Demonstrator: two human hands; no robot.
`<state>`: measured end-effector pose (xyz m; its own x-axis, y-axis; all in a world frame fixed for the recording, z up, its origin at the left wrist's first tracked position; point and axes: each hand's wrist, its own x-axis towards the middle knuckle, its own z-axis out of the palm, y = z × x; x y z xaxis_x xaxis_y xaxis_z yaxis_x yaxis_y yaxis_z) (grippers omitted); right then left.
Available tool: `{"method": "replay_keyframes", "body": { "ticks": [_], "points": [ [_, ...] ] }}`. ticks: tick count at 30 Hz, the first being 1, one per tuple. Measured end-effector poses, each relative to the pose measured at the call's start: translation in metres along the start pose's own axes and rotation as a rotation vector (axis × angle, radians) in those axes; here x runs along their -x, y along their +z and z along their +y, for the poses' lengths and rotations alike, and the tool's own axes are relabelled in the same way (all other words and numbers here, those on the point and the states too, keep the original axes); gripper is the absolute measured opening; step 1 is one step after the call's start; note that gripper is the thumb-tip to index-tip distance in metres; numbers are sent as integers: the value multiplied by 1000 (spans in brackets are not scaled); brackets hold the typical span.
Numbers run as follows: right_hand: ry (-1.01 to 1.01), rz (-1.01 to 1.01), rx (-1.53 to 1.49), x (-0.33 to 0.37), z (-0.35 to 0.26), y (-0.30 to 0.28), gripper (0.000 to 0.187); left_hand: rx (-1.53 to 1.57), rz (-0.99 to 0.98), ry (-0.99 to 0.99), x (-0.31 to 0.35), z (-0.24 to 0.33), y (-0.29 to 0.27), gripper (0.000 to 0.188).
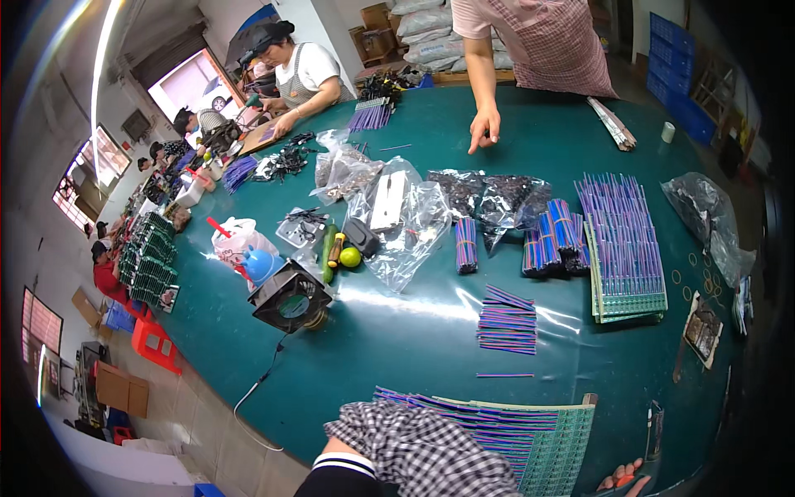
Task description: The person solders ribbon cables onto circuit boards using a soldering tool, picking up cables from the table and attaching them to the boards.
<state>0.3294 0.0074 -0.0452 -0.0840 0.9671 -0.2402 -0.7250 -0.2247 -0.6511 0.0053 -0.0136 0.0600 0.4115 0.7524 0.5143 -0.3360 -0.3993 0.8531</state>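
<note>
My left arm point(422, 447), in a black-and-white checked sleeve cover, reaches in from the lower edge. My left hand is out of sight. The sleeve overlaps a green circuit board panel point(563, 443) with rows of purple-blue wires laid across it. At the bottom right, my right hand point(619, 478) shows only its curled fingers, closed around an orange-handled tool point(627, 480) that is mostly cut off by the frame. Beyond the panel lie a single wire point(505, 375) and a loose pile of wires point(507, 321).
Stacked wired panels point(625, 248) and wire bundles point(466, 246) stand farther back, near bags of dark parts point(513, 199). A black fan point(291, 298) trails its cable at left. Across the green table point(397, 323), a co-worker's hand point(484, 128) points downward; another person works at far left.
</note>
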Motion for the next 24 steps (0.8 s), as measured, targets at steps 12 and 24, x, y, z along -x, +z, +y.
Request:
{"method": "replay_keyframes", "body": {
  "ticks": [12, 24],
  "points": [
    [-52, 40, -18, 3, 1, 16, 49, 417, -187, -149, -20, 4, -21, 38],
    [-63, 101, 33, 7, 1, 12, 52, 822, -361, -304, -32, 19, -31, 52]
  ]
}}
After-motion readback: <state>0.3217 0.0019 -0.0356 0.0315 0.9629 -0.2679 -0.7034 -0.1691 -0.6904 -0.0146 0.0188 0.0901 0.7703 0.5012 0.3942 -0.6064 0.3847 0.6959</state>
